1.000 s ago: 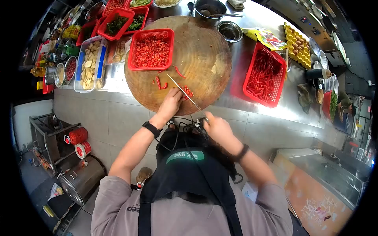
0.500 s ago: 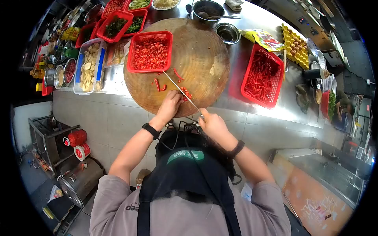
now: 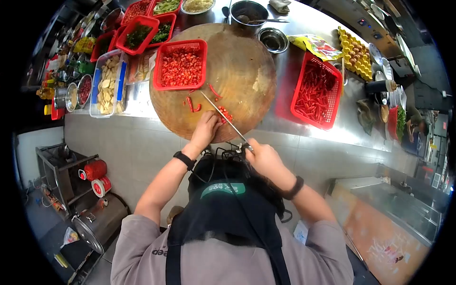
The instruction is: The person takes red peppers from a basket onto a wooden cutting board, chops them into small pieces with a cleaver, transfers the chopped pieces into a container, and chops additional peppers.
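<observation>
In the head view, a round wooden board [image 3: 247, 71] lies under the left fingers on a steel bench [image 3: 354, 128]; grey floor tiles [image 3: 142, 142] show behind and to the left of them. Beyond the left fingers, on the board, stands a red basket [image 3: 178, 88] of chopped chillies; farther off to their left, a clear box [image 3: 120, 83] holds pale chunks. Well to the right of both hands are a second red basket [image 3: 334, 102] of whole chillies and a yellow tray [image 3: 363, 72] of eggs.

The knife [image 3: 228, 122] is on the board, just right of the left fingers, beside cut chilli pieces [image 3: 227, 114]. Its long axis runs aslant, tip away and leftward, handle toward the right hand [image 3: 264, 156], whose fingers are wrapped tightly around it. The left hand [image 3: 205, 130] has its fingers curled; whether they grip anything cannot be told.
</observation>
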`<state>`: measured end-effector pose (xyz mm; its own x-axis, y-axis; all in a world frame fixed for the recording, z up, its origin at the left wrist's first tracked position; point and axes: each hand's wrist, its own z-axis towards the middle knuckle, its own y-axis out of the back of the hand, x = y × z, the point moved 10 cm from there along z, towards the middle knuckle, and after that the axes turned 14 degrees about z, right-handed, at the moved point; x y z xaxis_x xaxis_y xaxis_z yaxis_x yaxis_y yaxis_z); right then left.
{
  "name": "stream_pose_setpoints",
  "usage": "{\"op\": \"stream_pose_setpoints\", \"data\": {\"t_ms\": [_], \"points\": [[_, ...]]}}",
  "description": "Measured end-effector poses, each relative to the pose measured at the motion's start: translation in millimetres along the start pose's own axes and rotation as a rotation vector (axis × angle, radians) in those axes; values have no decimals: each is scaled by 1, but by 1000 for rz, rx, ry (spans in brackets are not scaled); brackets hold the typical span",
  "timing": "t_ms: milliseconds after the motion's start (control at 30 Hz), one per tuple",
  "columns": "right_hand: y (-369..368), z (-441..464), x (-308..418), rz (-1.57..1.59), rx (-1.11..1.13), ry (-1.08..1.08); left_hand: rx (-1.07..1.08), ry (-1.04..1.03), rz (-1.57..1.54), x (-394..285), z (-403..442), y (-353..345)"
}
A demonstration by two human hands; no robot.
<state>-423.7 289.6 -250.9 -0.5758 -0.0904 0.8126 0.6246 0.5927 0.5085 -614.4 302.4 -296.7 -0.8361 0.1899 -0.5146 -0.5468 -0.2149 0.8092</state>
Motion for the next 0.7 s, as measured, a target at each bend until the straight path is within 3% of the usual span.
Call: {"op": "stream_pose_setpoints", "data": {"t_ms": [433,500,700], "points": [[-20,15,-12,-83,-37,-6,4,38,78,3,-11,1],[-20,14,-15,-69,-34,-12,-89,89,50,7,-17,12],[-18,16,-12,-46,-17,-1,38,-26,84,-7,-11,8]]}}
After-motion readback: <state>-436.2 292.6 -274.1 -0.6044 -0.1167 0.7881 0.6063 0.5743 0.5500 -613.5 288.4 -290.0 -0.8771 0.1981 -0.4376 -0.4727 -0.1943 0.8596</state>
